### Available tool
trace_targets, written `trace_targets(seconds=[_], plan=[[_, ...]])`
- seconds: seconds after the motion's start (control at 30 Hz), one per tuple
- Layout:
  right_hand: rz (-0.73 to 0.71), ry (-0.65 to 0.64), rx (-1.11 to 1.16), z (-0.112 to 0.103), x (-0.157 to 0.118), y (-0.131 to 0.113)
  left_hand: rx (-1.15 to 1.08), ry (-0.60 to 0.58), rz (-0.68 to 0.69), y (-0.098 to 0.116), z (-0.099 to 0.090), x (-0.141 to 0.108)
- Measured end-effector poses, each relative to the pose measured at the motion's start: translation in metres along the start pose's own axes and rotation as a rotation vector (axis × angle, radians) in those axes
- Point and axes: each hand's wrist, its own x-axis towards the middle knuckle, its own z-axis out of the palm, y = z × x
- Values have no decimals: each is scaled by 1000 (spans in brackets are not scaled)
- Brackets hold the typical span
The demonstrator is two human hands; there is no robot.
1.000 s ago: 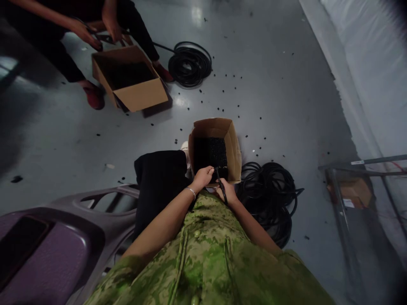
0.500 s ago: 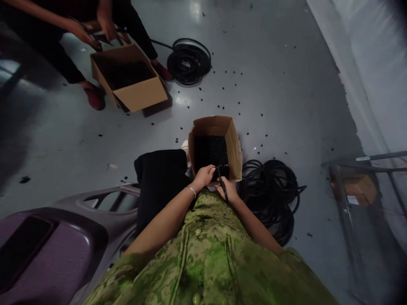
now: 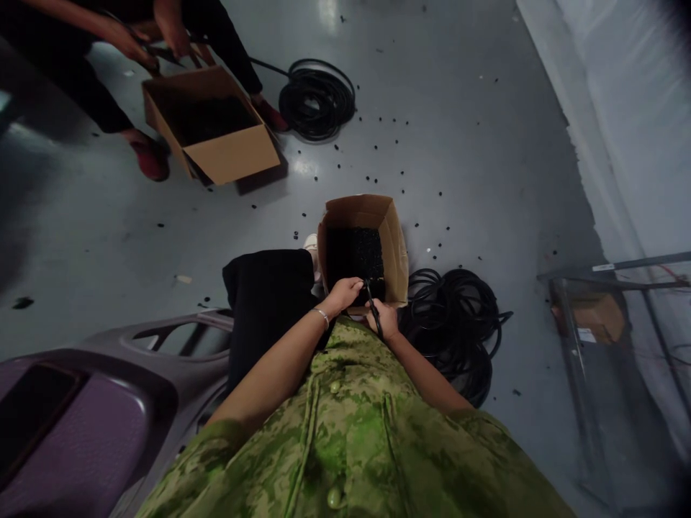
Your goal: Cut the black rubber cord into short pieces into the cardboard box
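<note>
A brown cardboard box [image 3: 396, 252] with small black pieces [image 3: 368, 248] inside stands open in front of me. My left hand [image 3: 345, 293] is closed in a pinch over the box's near edge; what its fingertips grip is too small to make out. Just to its right, my right hand [image 3: 384, 318] is wrapped round a black hose [image 3: 373, 309], whose upper end reaches the left fingertips. Coils of black hose [image 3: 458, 309] lie on the floor right of the box.
At the upper left a person's hands [image 3: 173, 32] work above another cardboard box [image 3: 235, 155]. A hose coil [image 3: 316, 101] lies beside it. Black bits dot the floor. A purple chair [image 3: 102, 432] with a phone [image 3: 37, 410] is lower left; a metal frame [image 3: 620, 284] stands right.
The whole view has shifted slightly. My hands keep nearly the same pose over the box, still close together. The other person's hands remain above their box.
</note>
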Motion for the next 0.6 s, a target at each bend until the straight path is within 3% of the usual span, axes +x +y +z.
trace_targets(seconds=[0.3, 0.43, 0.6], plan=[[-38, 42, -7, 10, 8, 5, -152, 71, -66, -1, 2, -7], [-14, 20, 0, 3, 4, 2, -235, 70, -125, -2, 5, -9], [43, -31, 63, -11, -1, -11, -161, 88, -138, -5, 5, -5]])
